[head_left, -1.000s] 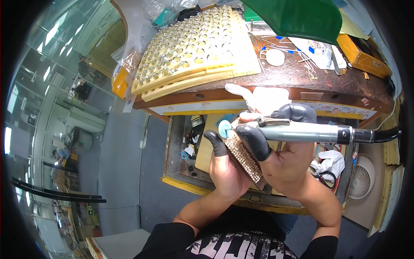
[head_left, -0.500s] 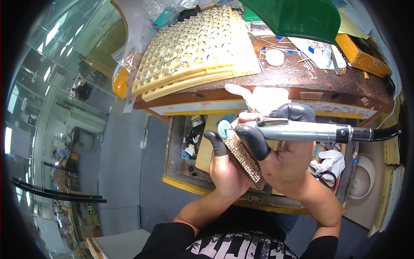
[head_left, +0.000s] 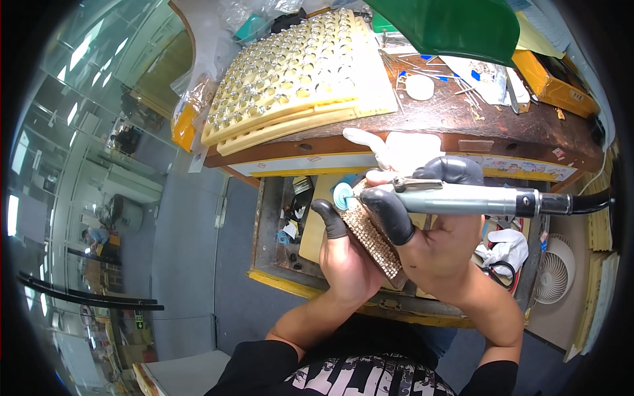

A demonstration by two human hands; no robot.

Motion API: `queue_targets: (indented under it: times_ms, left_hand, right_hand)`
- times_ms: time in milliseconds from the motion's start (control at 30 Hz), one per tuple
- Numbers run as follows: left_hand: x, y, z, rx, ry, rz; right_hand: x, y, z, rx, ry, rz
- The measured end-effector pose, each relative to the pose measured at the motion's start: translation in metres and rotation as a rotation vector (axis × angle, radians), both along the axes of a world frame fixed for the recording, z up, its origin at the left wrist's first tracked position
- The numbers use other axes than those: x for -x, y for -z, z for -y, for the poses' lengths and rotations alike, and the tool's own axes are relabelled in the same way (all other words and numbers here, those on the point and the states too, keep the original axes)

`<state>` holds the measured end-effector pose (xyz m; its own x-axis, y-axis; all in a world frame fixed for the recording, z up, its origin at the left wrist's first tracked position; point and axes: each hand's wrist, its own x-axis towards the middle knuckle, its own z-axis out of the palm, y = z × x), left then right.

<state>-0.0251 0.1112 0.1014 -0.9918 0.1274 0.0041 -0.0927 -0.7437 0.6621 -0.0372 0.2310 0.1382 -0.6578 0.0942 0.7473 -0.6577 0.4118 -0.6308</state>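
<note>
A slim silver rotary handpiece (head_left: 462, 198) lies across my right hand (head_left: 432, 241), which is closed around it. Black covers wrap the thumb and a finger of that hand. At the handpiece's tip is a pale blue polishing disc (head_left: 343, 196), close to my left thumb, which wears a black cover too. Between the hands slants a strip with a knobbly gold-brown surface (head_left: 371, 239). My left hand (head_left: 349, 264) is curled behind the strip, its fingers mostly hidden. Any small workpiece at the disc cannot be made out. A whitish, finger-like shape (head_left: 365, 142) shows beyond the hands.
Stacked cream trays (head_left: 297, 86) of rings stand on the dark wooden bench (head_left: 456, 119). Loose metal burs and a round white piece (head_left: 420, 87) lie to their right. A green shade (head_left: 456, 30) overhangs the bench. Below, an open drawer (head_left: 284, 280) holds clutter. A fan (head_left: 553, 269) stands right.
</note>
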Motion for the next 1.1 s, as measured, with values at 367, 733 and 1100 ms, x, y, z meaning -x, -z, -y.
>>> queue_targets:
  times_ms: [367,733,1100]
  left_hand:
    - [0.001,0.004,0.001,-0.005,0.001,-0.007]
    - [0.001,0.003,0.001,-0.012,0.02,-0.031]
    - [0.0,0.004,0.001,-0.006,0.015,-0.049]
  right_hand:
    - [0.003,0.001,0.001,0.034,-0.012,-0.016]
    - [0.002,0.002,0.002,0.043,-0.01,-0.012]
    - [0.003,0.003,0.0,0.013,-0.013,-0.012]
